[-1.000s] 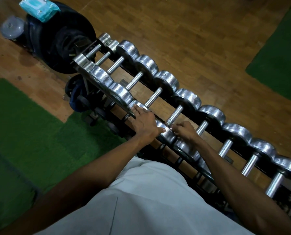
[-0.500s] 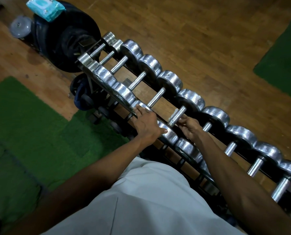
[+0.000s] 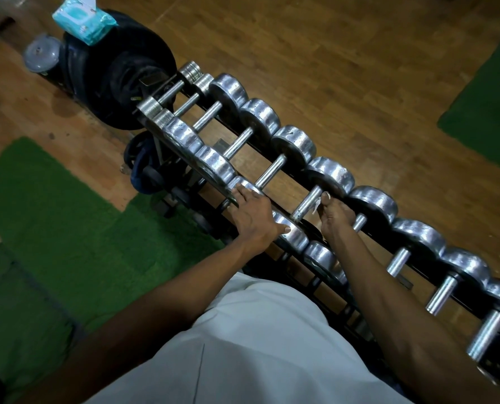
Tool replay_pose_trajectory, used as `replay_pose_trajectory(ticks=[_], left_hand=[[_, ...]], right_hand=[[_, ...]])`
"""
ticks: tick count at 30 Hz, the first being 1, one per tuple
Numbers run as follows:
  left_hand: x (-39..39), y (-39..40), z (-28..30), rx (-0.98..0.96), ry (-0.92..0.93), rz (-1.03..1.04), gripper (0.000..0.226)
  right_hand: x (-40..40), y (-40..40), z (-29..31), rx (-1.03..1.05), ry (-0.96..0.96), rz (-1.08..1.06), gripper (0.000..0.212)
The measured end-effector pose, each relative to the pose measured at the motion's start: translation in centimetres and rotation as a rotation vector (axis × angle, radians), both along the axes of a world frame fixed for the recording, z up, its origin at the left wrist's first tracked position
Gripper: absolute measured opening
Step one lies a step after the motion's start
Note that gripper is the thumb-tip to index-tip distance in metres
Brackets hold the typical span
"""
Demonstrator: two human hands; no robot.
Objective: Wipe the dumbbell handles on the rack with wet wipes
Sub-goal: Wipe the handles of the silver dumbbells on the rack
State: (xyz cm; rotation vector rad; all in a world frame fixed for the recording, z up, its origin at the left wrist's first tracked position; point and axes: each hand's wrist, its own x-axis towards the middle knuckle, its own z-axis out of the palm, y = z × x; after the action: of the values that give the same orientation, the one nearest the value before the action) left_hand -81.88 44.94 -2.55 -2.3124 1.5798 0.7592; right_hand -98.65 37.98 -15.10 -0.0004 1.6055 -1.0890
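Note:
Several chrome dumbbells lie side by side on a black rack (image 3: pixel 289 177) that runs diagonally from upper left to lower right. My left hand (image 3: pixel 254 215) rests flat on the near heads of two dumbbells, fingers spread over the metal. My right hand (image 3: pixel 334 214) pinches a small white wet wipe (image 3: pixel 318 205) against the right side of one knurled dumbbell handle (image 3: pixel 307 204). Most of the wipe is hidden under the fingers. A turquoise pack of wet wipes (image 3: pixel 82 20) lies on top of the black weight plates at the upper left.
A stack of black weight plates (image 3: pixel 117 74) stands at the rack's far end, with a clear plastic lid (image 3: pixel 40 55) beside it. Green mats (image 3: pixel 53 223) lie on the wooden floor at left and upper right. More plates sit on a lower tier under the rack.
My right hand has moved up from the near end of the handle to its middle right side with the wipe. My left hand has stayed on the dumbbell heads.

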Motion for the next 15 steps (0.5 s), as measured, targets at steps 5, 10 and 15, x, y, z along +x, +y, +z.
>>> replay_pose_trajectory(ticks=[5,10,15], left_hand=[[0.0,-0.1,0.0,0.006,0.010,0.005,0.127],[0.1,0.2,-0.1,-0.014,0.015,-0.005,0.128],[0.2,0.3,-0.2,-0.027,0.008,-0.007,0.128]], right_hand=[[-1.3,2.5,1.0,-0.313,0.562,0.616,0.009],[-1.6,4.6,3.9,-0.493,0.645,1.107,0.010],[-1.3,4.3,4.1,-0.542,0.718,1.257,0.011]])
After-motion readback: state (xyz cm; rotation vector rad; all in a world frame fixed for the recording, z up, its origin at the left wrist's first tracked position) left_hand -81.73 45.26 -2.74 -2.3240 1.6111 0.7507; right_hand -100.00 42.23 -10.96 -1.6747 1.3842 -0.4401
